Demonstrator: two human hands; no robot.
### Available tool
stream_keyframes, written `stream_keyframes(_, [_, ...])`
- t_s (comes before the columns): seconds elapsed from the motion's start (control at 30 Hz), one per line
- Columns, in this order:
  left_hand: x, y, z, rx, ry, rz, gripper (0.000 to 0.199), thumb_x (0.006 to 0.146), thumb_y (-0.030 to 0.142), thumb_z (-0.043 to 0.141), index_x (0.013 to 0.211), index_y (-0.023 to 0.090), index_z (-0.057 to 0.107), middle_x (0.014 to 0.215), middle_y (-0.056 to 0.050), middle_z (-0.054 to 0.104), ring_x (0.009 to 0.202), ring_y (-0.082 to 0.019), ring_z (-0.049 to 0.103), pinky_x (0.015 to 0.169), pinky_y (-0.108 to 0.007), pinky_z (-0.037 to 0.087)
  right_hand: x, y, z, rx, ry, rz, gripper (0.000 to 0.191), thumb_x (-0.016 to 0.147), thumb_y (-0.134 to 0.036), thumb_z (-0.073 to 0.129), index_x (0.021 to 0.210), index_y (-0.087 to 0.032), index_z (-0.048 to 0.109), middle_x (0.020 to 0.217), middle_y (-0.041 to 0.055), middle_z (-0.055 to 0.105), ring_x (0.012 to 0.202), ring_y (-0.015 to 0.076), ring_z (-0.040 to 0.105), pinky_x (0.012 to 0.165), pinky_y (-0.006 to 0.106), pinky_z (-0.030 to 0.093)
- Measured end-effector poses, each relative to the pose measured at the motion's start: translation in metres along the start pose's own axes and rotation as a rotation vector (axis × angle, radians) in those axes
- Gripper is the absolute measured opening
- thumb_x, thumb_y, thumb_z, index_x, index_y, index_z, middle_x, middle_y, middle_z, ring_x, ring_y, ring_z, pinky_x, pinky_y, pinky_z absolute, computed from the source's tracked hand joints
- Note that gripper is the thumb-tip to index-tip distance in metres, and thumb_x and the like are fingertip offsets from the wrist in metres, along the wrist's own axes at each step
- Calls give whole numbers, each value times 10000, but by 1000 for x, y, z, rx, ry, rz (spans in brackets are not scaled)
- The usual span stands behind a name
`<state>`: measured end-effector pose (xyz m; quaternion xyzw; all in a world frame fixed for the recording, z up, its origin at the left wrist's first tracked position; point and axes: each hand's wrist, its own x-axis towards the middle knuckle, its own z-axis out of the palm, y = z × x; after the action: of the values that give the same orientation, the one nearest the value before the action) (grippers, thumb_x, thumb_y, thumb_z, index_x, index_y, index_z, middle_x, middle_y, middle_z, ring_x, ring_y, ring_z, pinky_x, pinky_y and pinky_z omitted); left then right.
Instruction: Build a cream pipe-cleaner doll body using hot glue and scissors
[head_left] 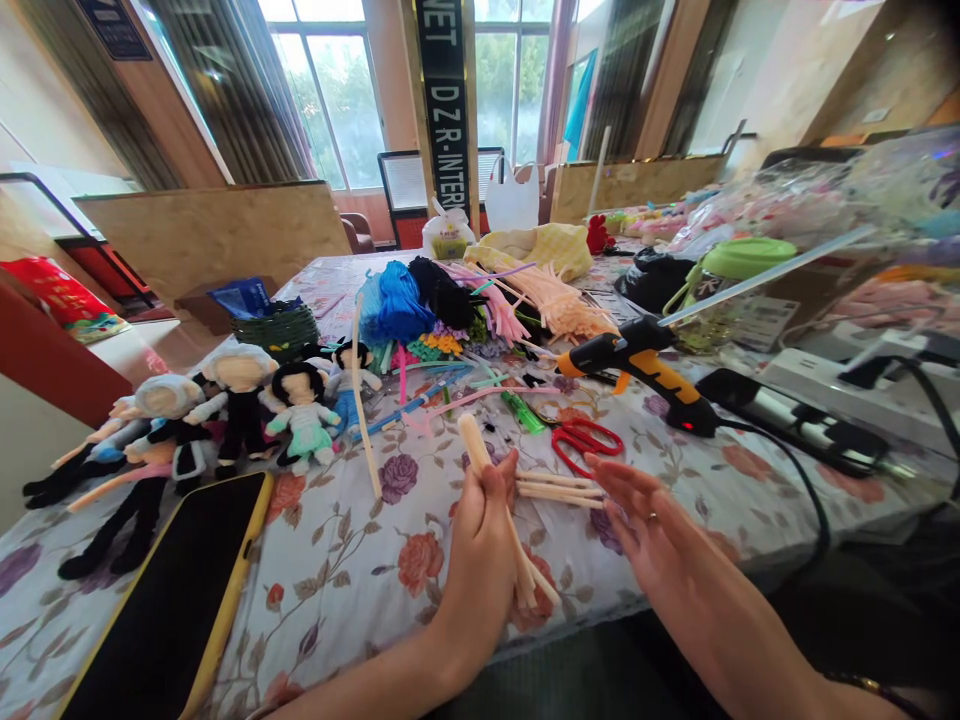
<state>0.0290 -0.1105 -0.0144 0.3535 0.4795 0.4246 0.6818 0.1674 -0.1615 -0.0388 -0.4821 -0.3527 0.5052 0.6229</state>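
A flower-patterned cloth is covering the desk (337, 610), and a phone (176, 590) is lying on it at the person's left. The left hand (476, 570) and the right hand (671, 535) are reaching in over its near edge. On the far side of the right hand, a glue gun (637, 368) is lying with its nozzle pointing left.

Between phone and glue gun, the left hand is closing firmly around a cream bundle (474, 445) of fuzzy stems. The bundle's long axis is running away from the person and tilting slightly left: the thick, blunt end is sticking out beyond the fist, while loose ends are fanning out on the near side, a little to the right. Red-handled scissors (585, 441) are lying just beyond the hands, nearer the right one.

Thinner still, a few side strands (562, 490) are stretching rightward from the fist, crosswise to the bundle, with their free ends facing the right hand. That hand is opening around those tips, unclenched and gripping nothing visible; whether its fingertips are touching them, the view is not showing clearly.
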Motion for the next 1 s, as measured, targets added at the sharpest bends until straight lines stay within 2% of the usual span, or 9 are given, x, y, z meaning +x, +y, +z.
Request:
stream_keyframes(0.13, [-2, 2, 2, 23, -22, -33, 509, 863, 512, 395, 1302, 254, 410, 1138, -145, 631, 289, -90, 511, 244, -234, 397, 0, -1, 2, -17, -17, 9, 311, 879, -510, 382, 1121, -443, 564, 1361, -102, 476, 1363, 151, 266, 1142, 389, 228])
stream_keyframes(0.33, [-4, 2, 2, 48, -4, -17, 497, 865, 501, 397, 1283, 236, 439, 1266, -180, 545, 303, -78, 519, 254, -233, 410, -1, -7, 2, -10, 10, 44, 337, 853, -548, 401, 1101, -410, 582, 1359, -78, 483, 1367, 162, 259, 1141, 396, 235])
stream_keyframes(0.43, [-5, 3, 3, 31, -10, -32, 511, 857, 510, 403, 1285, 233, 435, 1261, -195, 540, 294, -79, 512, 243, -233, 393, -1, -7, 1, -18, -3, 50, 320, 831, -549, 443, 1078, -420, 601, 1365, -90, 474, 1369, 162, 252, 1133, 380, 258])
stream_keyframes(0.57, [-6, 5, 5, 32, -2, -55, 520, 854, 508, 412, 1293, 228, 422, 1209, -190, 577, 279, -95, 507, 234, -248, 390, -1, -3, 1, 22, 19, 36, 326, 844, -539, 430, 1112, -423, 575, 1370, -83, 471, 1358, 165, 280, 1138, 400, 231])
stream_keyframes(0.67, [-4, 5, 5, -8, 17, -22, 481, 852, 473, 454, 1252, 208, 463, 1203, -185, 590, 381, -105, 577, 275, -210, 406, 0, 0, 0, 40, 28, 23, 314, 855, -517, 429, 1114, -405, 568, 1362, -69, 482, 1356, 167, 286, 1139, 409, 219])
stream_keyframes(0.8, [-1, 2, 3, -24, 77, 88, 375, 850, 393, 509, 1150, 173, 559, 1229, -173, 580, 690, -144, 676, 415, -151, 470, 1, -1, -2, 58, 9, 21, 312, 849, -521, 440, 1116, -412, 561, 1349, -77, 491, 1356, 159, 283, 1142, 390, 211])
stream_keyframes(0.93, [-1, 2, 3, -8, 43, 23, 425, 862, 439, 462, 1221, 215, 505, 1276, -162, 547, 553, -117, 646, 334, -168, 427, 1, -9, -3, 73, 36, 6, 289, 855, -520, 446, 1069, -380, 581, 1313, -64, 522, 1355, 142, 281, 1146, 357, 203])
stream_keyframes(1.0, [-1, 3, 3, -17, 31, 26, 436, 858, 442, 469, 1227, 211, 499, 1283, -168, 541, 569, -126, 653, 335, -170, 432, 2, -13, -3, 66, 44, -10, 276, 858, -510, 451, 1054, -372, 587, 1307, -60, 525, 1355, 146, 279, 1144, 357, 215])
